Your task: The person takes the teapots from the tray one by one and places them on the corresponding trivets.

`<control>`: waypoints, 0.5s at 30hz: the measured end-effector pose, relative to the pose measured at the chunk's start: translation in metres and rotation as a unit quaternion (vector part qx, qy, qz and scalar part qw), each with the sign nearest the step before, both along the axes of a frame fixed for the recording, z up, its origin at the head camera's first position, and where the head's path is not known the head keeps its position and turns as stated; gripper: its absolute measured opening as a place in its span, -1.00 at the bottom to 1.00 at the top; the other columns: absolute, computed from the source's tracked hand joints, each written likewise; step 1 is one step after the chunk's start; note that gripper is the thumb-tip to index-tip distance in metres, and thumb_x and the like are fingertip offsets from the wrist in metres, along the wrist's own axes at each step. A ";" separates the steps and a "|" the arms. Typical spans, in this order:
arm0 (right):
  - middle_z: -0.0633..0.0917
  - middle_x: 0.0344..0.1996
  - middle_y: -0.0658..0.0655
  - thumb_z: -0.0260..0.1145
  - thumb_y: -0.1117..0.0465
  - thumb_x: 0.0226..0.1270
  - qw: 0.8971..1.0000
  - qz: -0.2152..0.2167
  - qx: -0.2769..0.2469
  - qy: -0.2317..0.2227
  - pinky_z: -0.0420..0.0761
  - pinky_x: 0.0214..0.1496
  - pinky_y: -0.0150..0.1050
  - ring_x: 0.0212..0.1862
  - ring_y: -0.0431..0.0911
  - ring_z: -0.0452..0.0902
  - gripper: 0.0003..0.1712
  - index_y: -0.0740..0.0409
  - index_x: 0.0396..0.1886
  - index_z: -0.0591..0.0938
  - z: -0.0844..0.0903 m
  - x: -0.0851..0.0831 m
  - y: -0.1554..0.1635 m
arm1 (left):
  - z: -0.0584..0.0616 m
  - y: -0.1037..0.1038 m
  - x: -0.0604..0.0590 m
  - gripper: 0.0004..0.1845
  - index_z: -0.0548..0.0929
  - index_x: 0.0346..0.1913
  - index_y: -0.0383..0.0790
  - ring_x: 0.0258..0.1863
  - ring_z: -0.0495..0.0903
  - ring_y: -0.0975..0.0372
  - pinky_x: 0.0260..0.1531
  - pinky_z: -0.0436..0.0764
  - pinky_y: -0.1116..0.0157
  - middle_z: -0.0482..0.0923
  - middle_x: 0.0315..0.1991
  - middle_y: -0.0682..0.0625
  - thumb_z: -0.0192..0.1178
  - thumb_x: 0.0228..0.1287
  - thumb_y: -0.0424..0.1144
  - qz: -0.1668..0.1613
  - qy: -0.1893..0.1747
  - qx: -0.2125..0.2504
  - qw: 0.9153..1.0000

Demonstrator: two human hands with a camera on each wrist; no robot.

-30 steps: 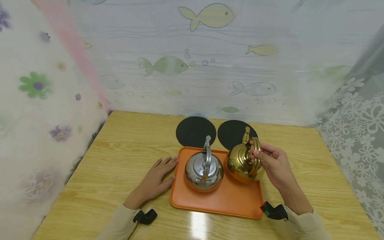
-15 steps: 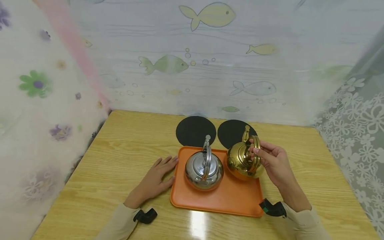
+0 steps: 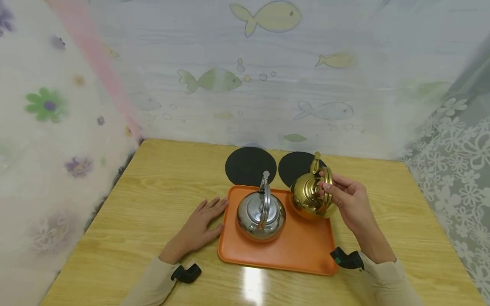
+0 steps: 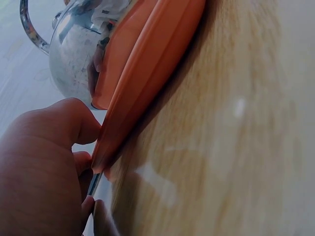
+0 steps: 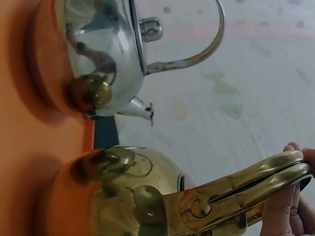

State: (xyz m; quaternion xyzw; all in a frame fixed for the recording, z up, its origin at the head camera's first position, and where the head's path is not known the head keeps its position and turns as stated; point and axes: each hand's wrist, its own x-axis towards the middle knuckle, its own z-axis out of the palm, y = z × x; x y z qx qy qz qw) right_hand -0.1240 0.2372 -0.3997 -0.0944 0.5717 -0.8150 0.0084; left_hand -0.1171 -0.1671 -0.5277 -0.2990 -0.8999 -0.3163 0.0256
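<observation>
Since half a second ago, the polished gold, round-bellied metal kettle (image 3: 306,199) has shifted a little toward the far edge of the wood-grained tabletop (image 3: 153,187). It is over the far right corner of the orange rectangular tray (image 3: 268,257); whether its base touches the tray I cannot tell. The right hand (image 3: 350,204) pinches the kettle's glossy double-banded handle (image 5: 246,179) between thumb and fingers. Its straight, narrow spout (image 3: 315,165) points toward the tabletop's far edge, overlapping from above one of two flat, matt black discs (image 3: 294,165).

The left hand (image 3: 197,227) lies by the tray's left edge with its fingers outstretched and spread, grasping nothing, thumb and fingertips touching the smooth raised rim. Just beside the gold kettle, nearer the tray's left edge, sits a mirror-bright silver metal kettle (image 3: 254,216), squat and round, with a ringed lid and an arched handle. Beyond the tabletop's far edge hangs thin, pale cloth (image 3: 153,51) printed with outlined fish.
</observation>
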 end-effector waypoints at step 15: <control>0.83 -0.28 0.02 0.20 0.43 0.49 0.999 -0.007 0.037 -0.021 0.64 -0.38 -0.47 -0.34 -0.21 0.76 -0.71 0.10 0.02 0.75 0.005 -0.015 -0.006 | -0.002 -0.002 -0.001 -0.34 0.37 0.53 -0.15 0.55 0.22 0.00 0.53 0.06 -0.18 0.32 0.52 0.02 0.20 0.44 -0.05 0.005 -0.011 0.009 1.000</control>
